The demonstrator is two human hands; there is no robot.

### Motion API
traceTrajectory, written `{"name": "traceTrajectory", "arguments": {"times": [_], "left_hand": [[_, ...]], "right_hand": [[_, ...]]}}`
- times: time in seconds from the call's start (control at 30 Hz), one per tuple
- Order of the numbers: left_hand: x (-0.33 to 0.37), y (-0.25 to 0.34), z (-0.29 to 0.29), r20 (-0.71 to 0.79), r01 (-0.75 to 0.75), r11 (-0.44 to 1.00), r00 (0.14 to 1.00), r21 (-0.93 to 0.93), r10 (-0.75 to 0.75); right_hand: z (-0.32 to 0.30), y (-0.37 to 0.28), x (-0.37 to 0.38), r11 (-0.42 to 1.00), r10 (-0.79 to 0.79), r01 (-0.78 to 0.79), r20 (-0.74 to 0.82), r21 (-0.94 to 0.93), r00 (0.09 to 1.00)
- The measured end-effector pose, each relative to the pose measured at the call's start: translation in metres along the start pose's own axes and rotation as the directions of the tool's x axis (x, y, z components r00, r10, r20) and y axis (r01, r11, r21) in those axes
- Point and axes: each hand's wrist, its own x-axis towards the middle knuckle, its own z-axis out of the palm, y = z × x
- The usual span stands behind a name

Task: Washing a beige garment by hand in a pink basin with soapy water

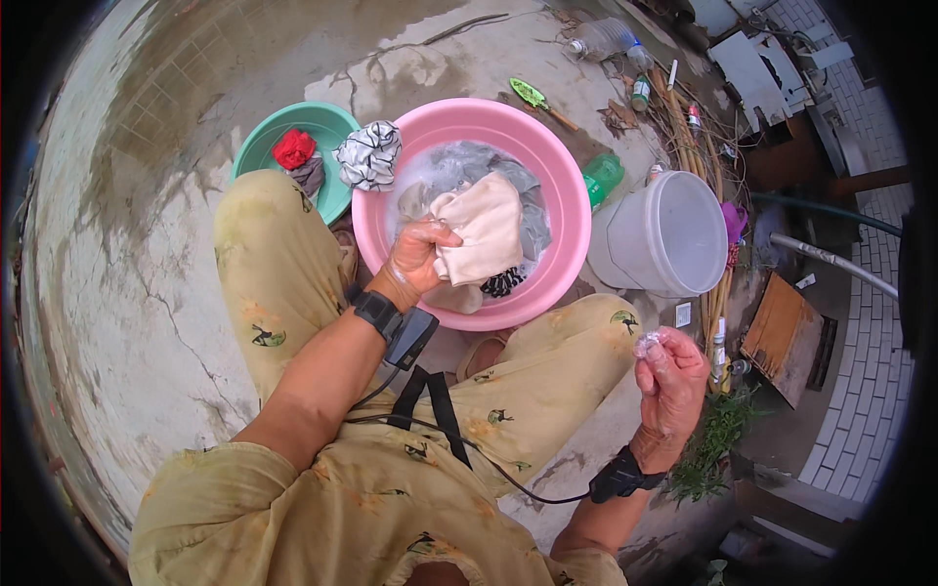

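My left hand [418,256] grips a cream-coloured cloth [481,227] over a pink basin [572,239]. Grey wet clothes [532,210] lie in soapy water below it, with a black-and-white striped piece [502,282] near the basin's front rim. Over by my right knee, my right hand [674,376] is raised with its fingers pinched together. Whitish suds or a small pale thing shows at those fingertips; I cannot make out which. A bunched white garment with dark lines [369,156] rests between the pink basin's left rim and a green basin [256,132].
Red cloth [294,149] and dark cloth [309,176] sit in the green basin. Right of the pink basin is a whitish bucket [625,239], beside a green bottle [603,178]. A green-headed brush [529,93] lies beyond. Sticks [674,122] and litter line the right side.
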Motion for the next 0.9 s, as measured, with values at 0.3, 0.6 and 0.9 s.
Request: {"name": "traceTrajectory", "arguments": {"times": [0.3,0.6,0.9], "left_hand": [[-0.003,-0.009,-0.002,-0.050,-0.088,0.996,0.995,0.006,0.088],[-0.001,0.000,-0.028,-0.046,-0.072,0.994,0.997,-0.083,0.068],[0.006,-0.013,-0.015,-0.026,0.007,1.000,1.000,0.029,-0.006]], "right_hand": [[0.151,0.103,0.115,0.668,-0.138,0.354,0.359,-0.655,0.923],[0.166,0.115,0.092,0.194,-0.572,0.879,0.678,-0.436,0.463],[0.153,0.111,0.110,0.297,-0.617,0.750,0.480,-0.591,0.623]]}}
